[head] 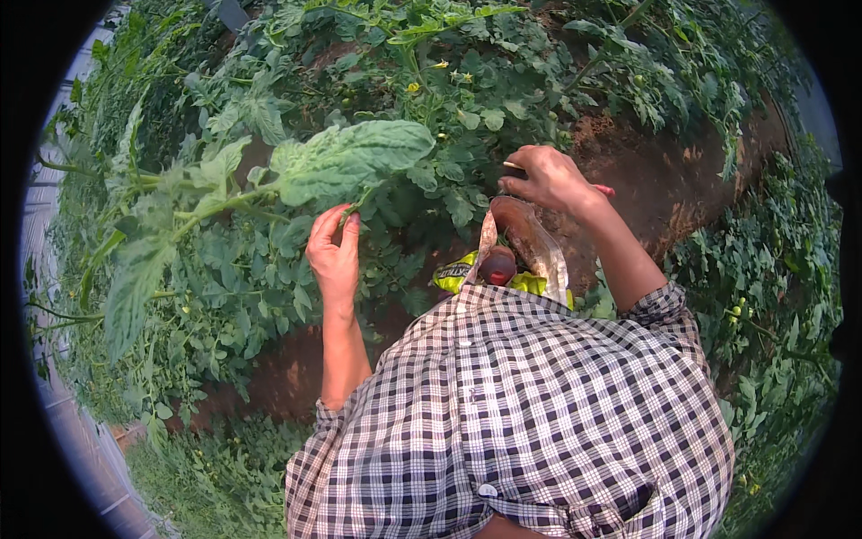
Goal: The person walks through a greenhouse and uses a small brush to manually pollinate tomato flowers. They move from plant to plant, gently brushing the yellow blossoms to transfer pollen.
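Note:
My left hand (335, 249) pinches a small green shoot (357, 207) between thumb and fingers, beneath a broad tomato leaf (353, 160). In my right hand (549, 176) is a thin tool; its pale tip (513, 165) sticks out to the left and its red end (605, 191) shows past the wrist. Below that hand, against my front, hangs an open bag (553, 264) with a soiled lining and yellow-green outside. A dark reddish round object (498, 265) sits in its mouth; I cannot tell what it is.
Leafy tomato plants (249, 263) crowd the left and far side, with yellow flowers (413, 87) among them. Bare brown soil (646, 175) runs along the right, beside another row of plants (754, 283) with small green tomatoes (737, 310). Pale sheeting (47, 222) lies at the far left.

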